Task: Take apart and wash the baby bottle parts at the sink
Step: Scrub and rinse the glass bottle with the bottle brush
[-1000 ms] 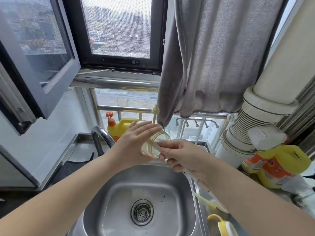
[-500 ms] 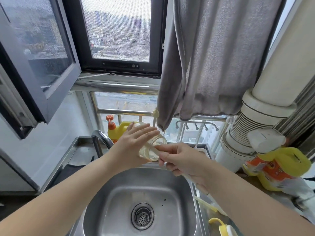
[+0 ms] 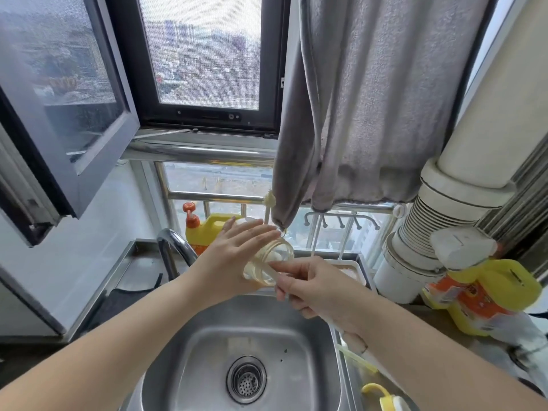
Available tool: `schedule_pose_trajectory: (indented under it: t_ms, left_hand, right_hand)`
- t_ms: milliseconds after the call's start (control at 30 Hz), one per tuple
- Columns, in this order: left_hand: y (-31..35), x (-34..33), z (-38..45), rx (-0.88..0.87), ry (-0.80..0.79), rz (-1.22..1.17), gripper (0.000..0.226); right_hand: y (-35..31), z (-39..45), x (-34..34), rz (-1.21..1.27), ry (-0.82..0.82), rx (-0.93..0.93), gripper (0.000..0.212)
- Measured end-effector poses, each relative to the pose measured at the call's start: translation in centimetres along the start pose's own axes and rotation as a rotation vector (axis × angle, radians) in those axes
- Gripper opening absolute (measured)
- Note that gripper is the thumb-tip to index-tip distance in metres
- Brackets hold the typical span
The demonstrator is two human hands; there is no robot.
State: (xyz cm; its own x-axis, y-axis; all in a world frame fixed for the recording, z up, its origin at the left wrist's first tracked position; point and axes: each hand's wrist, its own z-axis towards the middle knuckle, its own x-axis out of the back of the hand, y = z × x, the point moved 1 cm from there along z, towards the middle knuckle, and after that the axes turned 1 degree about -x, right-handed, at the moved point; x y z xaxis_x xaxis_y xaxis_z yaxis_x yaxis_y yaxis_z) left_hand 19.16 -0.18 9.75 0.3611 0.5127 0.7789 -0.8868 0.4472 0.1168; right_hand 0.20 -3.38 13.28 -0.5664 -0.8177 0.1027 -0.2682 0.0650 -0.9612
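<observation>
Holding bottle (image 3: 268, 264), likely brush (image 3: 274, 275) inside

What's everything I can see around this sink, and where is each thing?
bottle: one, clear yellowish, held above the sink
brush: one, cream, pokes up behind the bottle
sink: one, steel, bottom centre
tap: one, chrome, left of the hands
soap jug: one, yellow with orange pump, behind the tap
towel: one, grey, hangs top right
spray bottle: one, yellow and orange, right
left hand: holds the bottle
right hand: pinches a pale stick at the bottle's mouth
</observation>
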Motion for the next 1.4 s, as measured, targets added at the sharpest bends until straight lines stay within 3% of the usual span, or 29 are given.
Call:
schedule_pose_trajectory:
  t_ms: [100,167,233,367,433,533,633,667,700,767,833,900,967,1100,1133,1200,1333,1400]
  left_hand:
    - [-0.6,0.5,-0.1,0.037,-0.027,-0.026,0.074]
    - [-0.6,0.7,-0.2,0.064,-0.026,-0.053,0.074]
    - [-0.4,0.6,-0.1,0.087,-0.013,-0.077,0.075]
    - [0.4,0.3,0.4,0.083,0.018,-0.098,0.072]
    - [0.4,0.3,0.4,0.072,0.015,-0.075,0.072]
    - [-0.2,0.2,-0.2,0.092,-0.037,-0.08,0.075]
    - [-0.2,0.0,-0.7,0.092,-0.108,-0.099,0.076]
    - [-0.1,0.0,-0.6,0.087,-0.105,-0.097,0.076]
    - [0.0,0.0,-0.3,0.085,-0.092,-0.098,0.077]
    - [0.3,0.4,0.3,0.094,-0.059,-0.116,0.077]
    - [0.6,0.6,0.6,0.089,-0.029,-0.126,0.074]
    - [0.6,0.6,0.6,0.082,-0.02,-0.117,0.073]
    - [0.3,0.6,0.5,0.072,-0.029,-0.097,0.074]
    - [0.0,0.2,0.2,0.007,-0.073,-0.041,0.079]
    - [0.1,0.1,0.3,-0.002,-0.071,-0.026,0.081]
    - [-0.1,0.1,0.4,-0.003,-0.048,0.001,0.083]
    - [0.5,0.1,0.6,0.046,0.017,-0.003,0.074]
    - [1.2,-0.1,0.6,0.096,0.03,-0.03,0.073]
  right_hand:
    - [-0.4,-0.3,1.0,-0.545,0.025,0.056,0.029]
    - [-0.8,-0.2,1.8,-0.718,0.057,0.063,0.029]
    - [-0.9,0.1,2.1,-0.627,0.134,0.051,0.027]
    - [-0.6,0.5,0.8,-0.095,0.128,0.002,0.027]
    - [-0.2,0.2,0.1,-0.111,0.08,0.051,0.03]
    - [0.0,0.0,0.3,-0.584,0.083,0.165,0.029]
    - [0.3,0.4,1.2,-1.111,0.056,0.103,0.029]
    - [0.2,0.6,1.2,-1.18,0.089,0.095,0.027]
    - [-0.1,0.7,1.3,-1.165,0.14,0.112,0.024]
    - [-0.6,1.0,1.4,-0.908,0.238,0.148,0.023]
    - [-0.7,0.9,1.1,-0.547,0.195,0.119,0.023]
    - [-0.2,0.8,0.5,-0.461,0.13,0.142,0.023]
    - [0.2,0.7,0.5,-0.606,0.114,0.211,0.031]
    - [0.2,1.0,1.4,-1.304,0.052,0.221,0.049]
    - [0.3,1.0,1.4,-1.346,0.08,0.199,0.049]
    - [0.1,0.9,1.5,-1.176,0.167,0.151,0.037]
    - [-0.2,0.5,0.7,-0.178,0.205,0.024,0.025]
    - [0.1,0.5,-0.1,0.12,0.154,-0.025,0.026]
